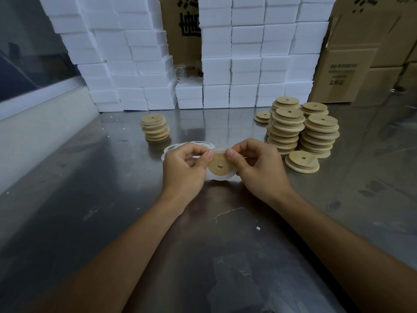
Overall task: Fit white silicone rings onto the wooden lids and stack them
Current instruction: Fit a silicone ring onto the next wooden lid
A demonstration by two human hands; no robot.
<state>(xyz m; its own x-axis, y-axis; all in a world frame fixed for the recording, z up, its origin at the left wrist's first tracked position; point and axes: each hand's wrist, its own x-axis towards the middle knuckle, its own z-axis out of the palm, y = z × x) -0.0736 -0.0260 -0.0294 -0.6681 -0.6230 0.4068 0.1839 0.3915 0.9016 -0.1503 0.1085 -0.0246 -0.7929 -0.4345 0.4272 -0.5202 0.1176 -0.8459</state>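
Scuffed steel tabletop (94, 222), stacked white foam blocks (246, 64) behind, cardboard boxes (352, 71) at right

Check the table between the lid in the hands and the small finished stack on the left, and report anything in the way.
Loose white rings lie just behind the left hand, partly on that line. Otherwise only bare steel table separates the held lid from the small stack.

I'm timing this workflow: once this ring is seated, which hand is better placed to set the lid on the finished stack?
Left, probably. The finished stack stands on the left hand's side; the right hand would cross over. Both hands now pinch the lid.
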